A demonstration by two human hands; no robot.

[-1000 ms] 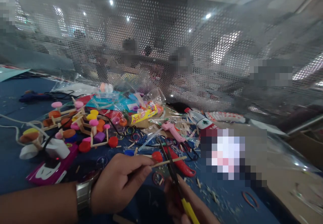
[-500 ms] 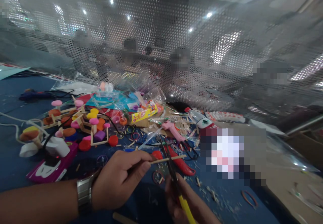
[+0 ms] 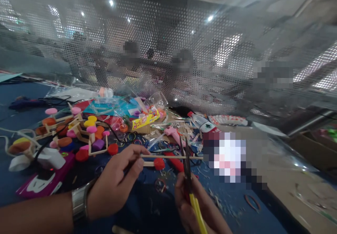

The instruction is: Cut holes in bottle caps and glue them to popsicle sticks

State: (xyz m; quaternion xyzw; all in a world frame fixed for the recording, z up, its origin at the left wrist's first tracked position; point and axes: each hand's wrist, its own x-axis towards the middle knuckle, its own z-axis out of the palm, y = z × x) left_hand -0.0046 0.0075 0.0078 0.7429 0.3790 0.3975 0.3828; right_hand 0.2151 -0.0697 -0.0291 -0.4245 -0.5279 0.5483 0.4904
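My left hand (image 3: 118, 181), with a metal-band watch (image 3: 79, 202) on its wrist, pinches a thin wooden stick (image 3: 171, 157) between thumb and fingers. The stick points to the right. Just below it, a shorter stick ending in a red bottle cap (image 3: 159, 163) also sticks out from the same fingers. My right hand (image 3: 197, 206) is closed around scissors (image 3: 193, 195) with yellow handles. Their blades point up and stand apart, crossing the long stick. Whether the stick lies between the blades I cannot tell.
Left of my hands stand small stick frames with bottle caps (image 3: 92, 129) and a purple power strip (image 3: 44, 184) with white plugs. Behind are a pink glue gun (image 3: 173, 134), a plastic bottle (image 3: 201, 123) and a yellow packet (image 3: 146, 119). Rubber bands and scraps litter the blue table.
The scissor blades have opened wider. More of the long stick now extends rightward from my left hand, and the short stick with the red cap shows more clearly. The view has shifted slightly.
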